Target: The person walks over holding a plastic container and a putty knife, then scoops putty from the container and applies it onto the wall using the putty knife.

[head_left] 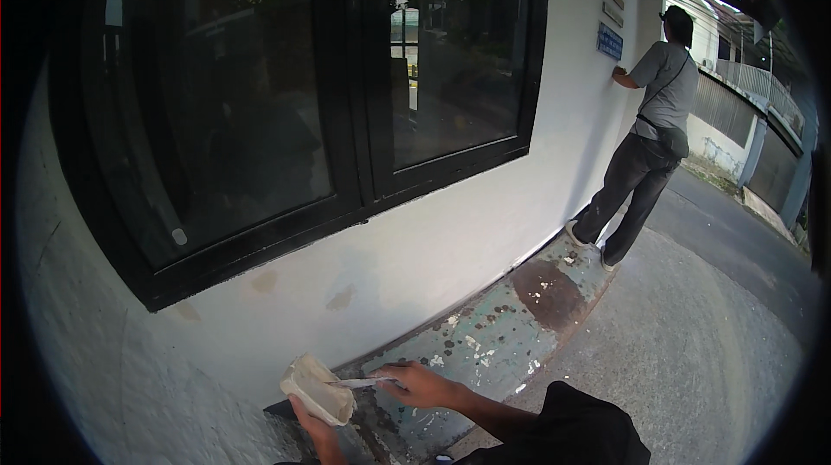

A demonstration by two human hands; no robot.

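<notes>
My left hand [312,420] is closed around the lower side of a cream-coloured, shallow tub [303,378], smeared with pale residue and tilted with its open side toward my right hand. In my right hand [421,385] is a putty knife [367,382], its thin blade pointing left over the tub's rim. The blade's tip reaches into the tub. Whether paste lies on the blade is too small to tell. Both hands are low in the view, in front of the white wall [415,270], which bears a few beige patches [342,297].
A black-framed window [363,196] fills the upper left. Below the wall runs a paint-spattered ledge [485,339], with concrete ground [675,335] to its right. Farther along, a person [662,101] stands on the ledge facing the wall, one hand by a blue sign [609,41].
</notes>
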